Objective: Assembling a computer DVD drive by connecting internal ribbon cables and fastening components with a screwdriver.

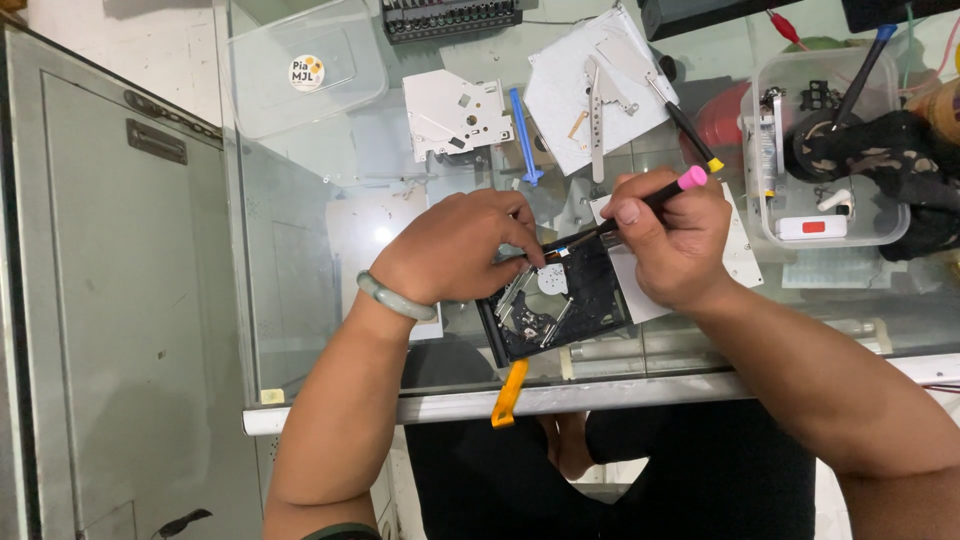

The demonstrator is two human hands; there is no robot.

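my left hand (462, 246) covers the top left of the black drive mechanism (562, 303), so i cannot tell if its curled fingers pinch anything. my right hand (672, 238) grips a pink-capped screwdriver (640, 205), its tip hidden between my hands. the mechanism lies near the front edge of the glass tabletop (300, 250).

A black disc-drive mechanism (560, 300) is lying flat on the glass worktop, tilted slightly off square, with its near edge close to the table's front rim. Its open top is exposing silver guide rails, a dark laser carriage and a small white round hub. A slim black screwdriver (640, 205) with a pink end cap is slanting down and leftward, its tip meeting the mechanism's upper edge beside a thin flat ribbon cable.
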